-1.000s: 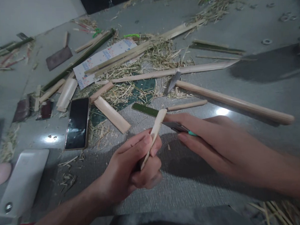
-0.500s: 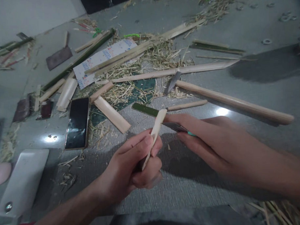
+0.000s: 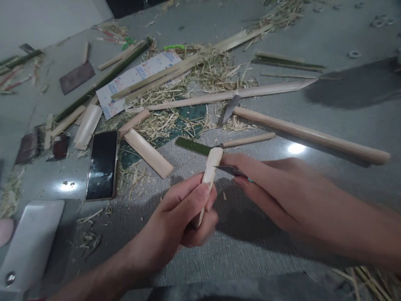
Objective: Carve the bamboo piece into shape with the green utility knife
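Observation:
My left hand [image 3: 186,208] is closed around a pale bamboo piece [image 3: 213,164], its thumb lying along the lower part. The piece stands tilted, with its wide flat end up. In my right hand [image 3: 270,187] is a utility knife [image 3: 232,170]. The tip of its blade is at the right edge of the bamboo piece, and most of the handle is hidden by my fingers. Behind the bamboo lies a green bamboo strip [image 3: 193,145]. A thin wooden-handled tool [image 3: 249,140] rests just beyond my right hand.
A hammer [image 3: 311,131] lies behind my right hand. To the left are a phone [image 3: 102,165], a flat bamboo slat [image 3: 149,153] and a white case [image 3: 32,244]. Bamboo shavings [image 3: 214,73], long strips and a printed sheet [image 3: 111,94] cover the back. Metal washers [image 3: 354,54] lie far right.
The bamboo piece has turned in my left hand and shows more of its broad face. My right hand has shifted slightly left with the knife.

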Available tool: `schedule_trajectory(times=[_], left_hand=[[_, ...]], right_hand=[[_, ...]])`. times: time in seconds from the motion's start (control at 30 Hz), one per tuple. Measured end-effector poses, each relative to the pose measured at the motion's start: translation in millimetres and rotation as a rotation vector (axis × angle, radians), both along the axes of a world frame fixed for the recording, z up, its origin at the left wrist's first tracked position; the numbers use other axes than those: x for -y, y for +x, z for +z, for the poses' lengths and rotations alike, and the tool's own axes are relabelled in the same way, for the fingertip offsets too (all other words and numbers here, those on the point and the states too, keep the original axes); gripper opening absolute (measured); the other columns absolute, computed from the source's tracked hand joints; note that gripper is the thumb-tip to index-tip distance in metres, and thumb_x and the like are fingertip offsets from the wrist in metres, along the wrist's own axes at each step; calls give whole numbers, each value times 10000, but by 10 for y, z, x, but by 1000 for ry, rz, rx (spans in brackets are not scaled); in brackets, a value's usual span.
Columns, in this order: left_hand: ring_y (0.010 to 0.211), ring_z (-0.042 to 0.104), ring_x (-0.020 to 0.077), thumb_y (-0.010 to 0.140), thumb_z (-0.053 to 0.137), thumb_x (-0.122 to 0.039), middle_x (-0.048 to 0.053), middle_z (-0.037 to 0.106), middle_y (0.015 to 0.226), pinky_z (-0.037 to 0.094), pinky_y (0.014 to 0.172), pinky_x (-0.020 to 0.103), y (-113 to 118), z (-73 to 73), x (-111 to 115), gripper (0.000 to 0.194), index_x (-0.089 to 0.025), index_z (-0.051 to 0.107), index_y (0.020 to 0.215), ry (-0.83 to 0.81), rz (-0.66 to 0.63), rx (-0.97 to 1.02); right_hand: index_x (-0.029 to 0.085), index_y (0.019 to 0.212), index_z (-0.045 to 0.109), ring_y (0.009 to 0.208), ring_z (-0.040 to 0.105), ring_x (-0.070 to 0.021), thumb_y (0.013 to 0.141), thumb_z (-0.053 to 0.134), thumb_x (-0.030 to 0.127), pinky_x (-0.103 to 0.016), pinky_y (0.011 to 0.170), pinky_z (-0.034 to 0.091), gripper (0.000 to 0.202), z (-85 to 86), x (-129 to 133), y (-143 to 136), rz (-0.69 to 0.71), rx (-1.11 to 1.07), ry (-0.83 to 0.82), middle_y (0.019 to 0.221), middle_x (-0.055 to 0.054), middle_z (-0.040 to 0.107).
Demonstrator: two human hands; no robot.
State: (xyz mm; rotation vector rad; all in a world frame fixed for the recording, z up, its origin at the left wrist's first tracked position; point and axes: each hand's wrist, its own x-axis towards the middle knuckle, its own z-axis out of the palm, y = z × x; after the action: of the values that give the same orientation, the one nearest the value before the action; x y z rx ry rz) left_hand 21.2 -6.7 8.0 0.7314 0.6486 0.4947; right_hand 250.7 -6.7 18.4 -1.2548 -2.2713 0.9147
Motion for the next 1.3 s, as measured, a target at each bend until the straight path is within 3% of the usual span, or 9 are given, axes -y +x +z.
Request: schedule_trajectory(times=[0.07, 0.37, 0.63, 0.7, 0.8, 0.87, 1.03, 1.3], left_hand=[[412, 194, 55, 1116, 506, -480, -124, 265, 499, 138, 448, 257, -4, 12, 2, 407, -219, 410, 819, 10, -4, -17], [416, 207, 60, 1125, 472, -493, -117, 309, 494, 135, 452, 267, -24, 14, -2, 404, -221, 414, 833, 51, -46, -50], [385, 184, 67, 1138, 417, -450, -118, 318, 481, 163, 429, 232, -36, -62, 32, 326, -222, 492, 917, 24, -19, 108], [378, 177, 63, 1142, 405, -431, -120, 326, 486, 175, 425, 218, -28, -75, 42, 311, -220, 503, 937, 1, 9, 178], [376, 170, 61, 1153, 374, -415, -120, 332, 489, 185, 428, 206, -19, -81, 40, 317, -216, 506, 944, -15, 38, 211], [377, 171, 62, 1157, 361, -407, -119, 337, 491, 189, 431, 205, -18, -77, 35, 316, -217, 506, 951, -17, 36, 206], [371, 177, 65, 1159, 355, -408, -121, 336, 484, 186, 427, 211, -17, -68, 43, 313, -222, 512, 963, -10, 39, 180], [389, 176, 72, 1142, 407, -464, -126, 309, 471, 163, 438, 233, -13, -37, 37, 328, -231, 475, 922, 28, 19, 60]], right_hand=[[291, 1308, 549, 599, 671, -177, 1101, 388, 262, -322, 522, 415, 263, 6, 8, -1, 10, -11, -9, 901, 15, 778], [296, 1184, 543, 545, 578, -150, 1106, 411, 267, -311, 514, 371, 157, -24, 22, 22, 27, -27, -10, 769, 62, 674], [318, 1034, 626, 728, 679, -119, 1120, 478, 311, -260, 665, 518, 172, 69, -84, 44, 91, -250, -153, 913, 90, 733], [334, 1103, 658, 804, 719, -129, 1115, 498, 333, -257, 724, 555, 161, 76, -93, 60, 59, -262, -154, 957, 91, 761], [352, 1329, 643, 1067, 759, -184, 1117, 484, 377, -304, 863, 588, 266, 59, -85, 82, -14, -211, -39, 1236, 51, 780], [343, 1432, 596, 1121, 760, -210, 1115, 476, 378, -330, 878, 589, 341, 37, -69, 90, -27, -152, 18, 1368, 22, 745], [370, 1439, 544, 898, 778, -219, 1104, 474, 314, -345, 704, 548, 346, -3, -22, 82, 55, -98, 49, 1155, 15, 795], [278, 1114, 581, 664, 676, -176, 1118, 418, 324, -332, 575, 430, 169, 36, -21, 54, 48, -46, -43, 945, 1, 772]])
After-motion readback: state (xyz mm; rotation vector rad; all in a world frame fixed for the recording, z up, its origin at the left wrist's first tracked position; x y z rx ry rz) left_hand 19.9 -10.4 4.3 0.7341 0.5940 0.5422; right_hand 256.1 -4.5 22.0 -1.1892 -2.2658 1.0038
